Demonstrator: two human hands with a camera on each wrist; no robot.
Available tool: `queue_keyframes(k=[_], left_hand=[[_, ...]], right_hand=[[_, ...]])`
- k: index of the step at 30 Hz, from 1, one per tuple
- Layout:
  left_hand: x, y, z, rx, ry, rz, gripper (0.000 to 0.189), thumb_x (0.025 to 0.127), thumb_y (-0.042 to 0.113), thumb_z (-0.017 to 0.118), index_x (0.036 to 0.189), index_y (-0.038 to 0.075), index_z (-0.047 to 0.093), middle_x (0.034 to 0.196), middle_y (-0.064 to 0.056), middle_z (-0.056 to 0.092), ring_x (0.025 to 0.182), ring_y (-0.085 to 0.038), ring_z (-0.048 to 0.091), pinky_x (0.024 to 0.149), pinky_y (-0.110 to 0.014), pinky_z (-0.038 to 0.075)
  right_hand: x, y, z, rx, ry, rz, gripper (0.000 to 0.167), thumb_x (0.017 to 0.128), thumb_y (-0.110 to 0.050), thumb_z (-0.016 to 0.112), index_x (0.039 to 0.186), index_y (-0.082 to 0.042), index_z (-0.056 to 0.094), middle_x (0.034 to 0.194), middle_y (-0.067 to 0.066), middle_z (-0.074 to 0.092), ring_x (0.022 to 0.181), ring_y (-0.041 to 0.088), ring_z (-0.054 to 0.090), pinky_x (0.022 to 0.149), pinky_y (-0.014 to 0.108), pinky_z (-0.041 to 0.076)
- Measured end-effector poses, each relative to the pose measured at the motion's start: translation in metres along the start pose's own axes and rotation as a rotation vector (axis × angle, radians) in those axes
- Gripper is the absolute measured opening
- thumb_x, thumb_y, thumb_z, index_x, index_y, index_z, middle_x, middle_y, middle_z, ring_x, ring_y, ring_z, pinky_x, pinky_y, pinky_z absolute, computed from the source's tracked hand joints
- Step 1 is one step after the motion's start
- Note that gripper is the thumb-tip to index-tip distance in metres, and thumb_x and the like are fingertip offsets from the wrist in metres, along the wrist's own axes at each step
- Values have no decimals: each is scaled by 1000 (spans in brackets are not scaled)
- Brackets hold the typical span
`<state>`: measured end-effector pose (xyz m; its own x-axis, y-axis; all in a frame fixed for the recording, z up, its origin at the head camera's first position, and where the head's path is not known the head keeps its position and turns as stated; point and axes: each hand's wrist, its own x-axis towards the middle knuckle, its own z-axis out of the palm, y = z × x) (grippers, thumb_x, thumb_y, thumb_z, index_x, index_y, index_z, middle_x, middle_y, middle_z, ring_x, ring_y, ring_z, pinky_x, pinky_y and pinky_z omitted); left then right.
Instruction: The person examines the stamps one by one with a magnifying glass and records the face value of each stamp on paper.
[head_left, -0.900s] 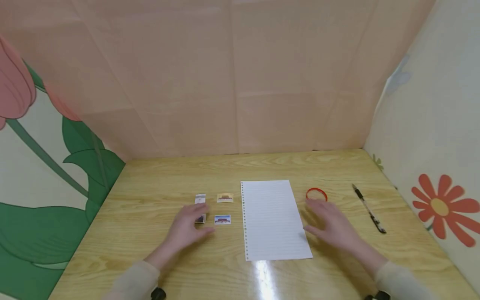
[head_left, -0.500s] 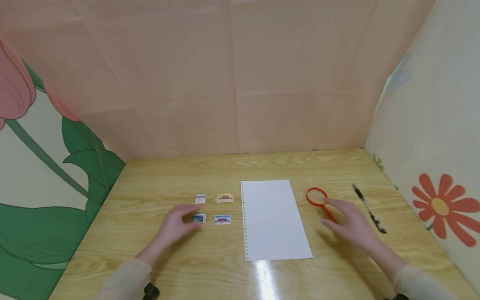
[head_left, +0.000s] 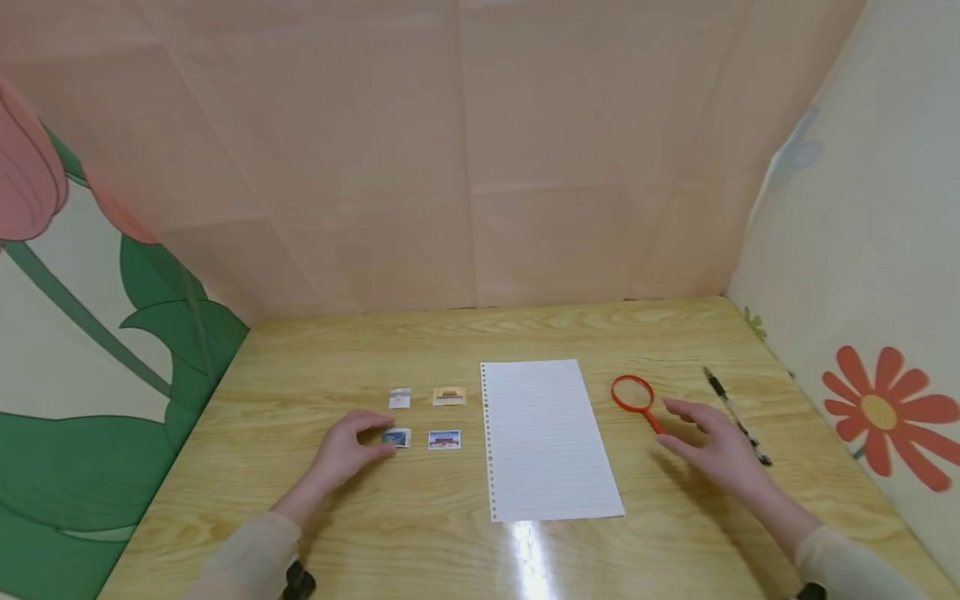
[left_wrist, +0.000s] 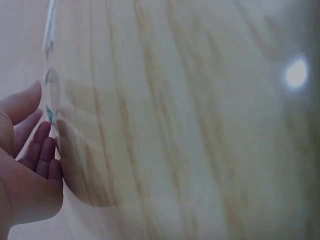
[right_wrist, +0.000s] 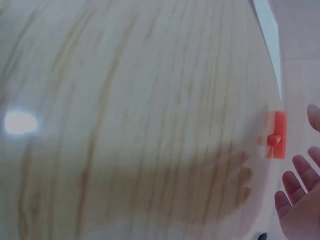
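Observation:
My left hand (head_left: 345, 450) hovers beside a blue-green stamp (head_left: 397, 437), thumb and fingers apart around its left end, holding nothing. To the right of that lies a stamp with a red building (head_left: 445, 440); behind them are a pale stamp (head_left: 400, 398) and a yellowish one (head_left: 449, 397). At the handle of a red magnifying glass (head_left: 651, 419), my right hand (head_left: 716, 446) is held with fingers spread and nothing in its grasp. The right wrist view shows the magnifying glass (right_wrist: 280, 135) in front of the open fingers.
A lined sheet of paper (head_left: 551, 442) with punched holes down its left edge lies mid-table. Right of the magnifying glass is a black-and-clear pen (head_left: 735, 414), partly behind my right hand. A pink backdrop (head_left: 465, 167) rises at the table's far edge, with floral panels either side.
Both hands have moved outward: the left has drawn back leftward, uncovering the blue-green stamp, and the right has shifted right, exposing the magnifying glass's handle. The objects have stayed in place.

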<state>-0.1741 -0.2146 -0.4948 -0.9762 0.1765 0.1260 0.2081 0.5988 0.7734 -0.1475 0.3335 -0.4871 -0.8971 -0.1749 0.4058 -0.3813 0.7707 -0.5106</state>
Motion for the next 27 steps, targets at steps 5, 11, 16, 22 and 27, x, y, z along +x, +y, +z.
queue_keyframes(k=[5, 11, 16, 22, 27], left_hand=[[2, -4, 1, 17, -1, 31, 35, 77, 13, 86, 109, 6, 75, 110, -5, 69, 108, -28, 61, 102, -49, 43], [4, -8, 3, 66, -10, 55, 31, 77, 10, 85, 107, 8, 76, 108, -4, 69, 107, -26, 61, 101, -47, 45], [4, -9, 2, 70, -12, 74, 30, 77, 10, 85, 106, 8, 76, 107, -4, 69, 105, -27, 61, 99, -48, 46], [5, -10, 1, 97, -17, 89, 28, 78, 9, 84, 105, 9, 77, 108, -5, 69, 106, -28, 61, 99, -50, 46], [6, -11, -1, 86, -49, 71, 29, 78, 9, 84, 106, 9, 76, 111, -5, 68, 109, -28, 60, 101, -50, 44]], right_hand=[[1, 6, 2, 8, -4, -1, 51, 75, -10, 86, 120, 3, 66, 110, 19, 69, 93, 36, 64, 78, 14, 48], [1, 10, 5, -9, -25, 43, 50, 76, -14, 87, 119, 3, 67, 108, 18, 70, 97, 36, 63, 82, 20, 46], [2, 11, 8, -37, -63, 87, 51, 79, -20, 85, 120, 2, 67, 113, 21, 68, 106, 42, 59, 87, 49, 45], [3, 15, 12, -26, -41, 65, 49, 76, -19, 87, 117, 1, 69, 109, 19, 68, 102, 38, 60, 83, 34, 43], [3, 20, 15, -12, -26, 56, 49, 75, -19, 88, 116, 0, 70, 108, 17, 68, 101, 37, 59, 83, 28, 41]])
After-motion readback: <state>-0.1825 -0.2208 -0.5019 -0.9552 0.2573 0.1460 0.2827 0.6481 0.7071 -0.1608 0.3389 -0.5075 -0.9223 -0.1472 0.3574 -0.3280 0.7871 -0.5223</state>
